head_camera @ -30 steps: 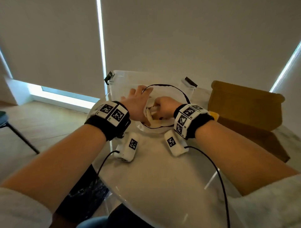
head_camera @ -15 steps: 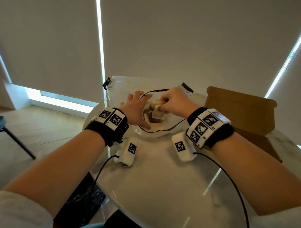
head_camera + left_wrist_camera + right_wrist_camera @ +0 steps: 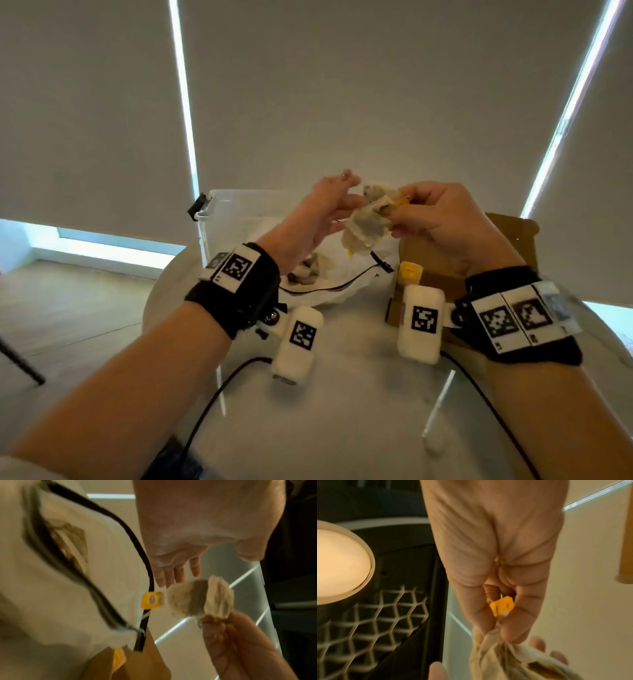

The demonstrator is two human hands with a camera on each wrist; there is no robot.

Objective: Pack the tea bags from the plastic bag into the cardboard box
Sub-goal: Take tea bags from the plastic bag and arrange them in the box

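My right hand (image 3: 416,209) pinches a bunch of pale tea bags (image 3: 371,217) in the air above the table, with a yellow tag (image 3: 502,605) tucked between its fingers. The same tea bags (image 3: 200,598) hang with a yellow tag (image 3: 151,599) dangling beside them. My left hand (image 3: 334,202) is raised beside the bunch with its fingers straight and spread, holding nothing. Below lies the plastic bag (image 3: 325,281) with a black zip edge and more tea bags inside. The brown cardboard box (image 3: 445,267) stands open to the right.
A clear plastic bin (image 3: 236,219) stands behind the plastic bag on the round white table (image 3: 342,394). A yellow tea tag (image 3: 409,272) sits at the box's near corner. Cables run from both wrist cameras across the table.
My right hand has lifted a bunch of tea bags out of the plastic bag and up to the right. My left hand has let go of the bag and risen beside it.
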